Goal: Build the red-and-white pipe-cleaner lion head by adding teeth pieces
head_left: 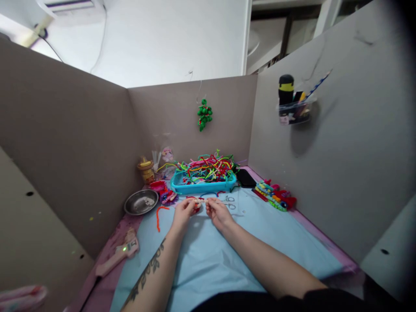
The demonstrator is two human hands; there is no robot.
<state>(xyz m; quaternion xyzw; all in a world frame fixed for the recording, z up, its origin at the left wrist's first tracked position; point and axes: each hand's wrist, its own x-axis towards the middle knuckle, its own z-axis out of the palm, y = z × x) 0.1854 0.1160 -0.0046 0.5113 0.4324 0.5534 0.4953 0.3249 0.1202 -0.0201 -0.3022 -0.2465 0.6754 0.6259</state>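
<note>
Now both hands meet over the light blue mat (208,260) on the counter. The left hand (184,212) has its grip pinched shut on one end of a short pale fuzzy pipe cleaner piece (200,201), and the right hand (218,211) pinches the other end, fingers curled tight. The piece sits level between the two hands, just above the mat. At twelve o'clock from the hands stands a turquoise plastic tray (203,186) heaped with multicoloured pipe cleaners. Small metal scissors (229,202) lie just beside the right hand at two o'clock. A round steel bowl (141,202) rests at ten o'clock, and an orange pipe cleaner strand (159,216) lies near the left hand at nine.
</note>
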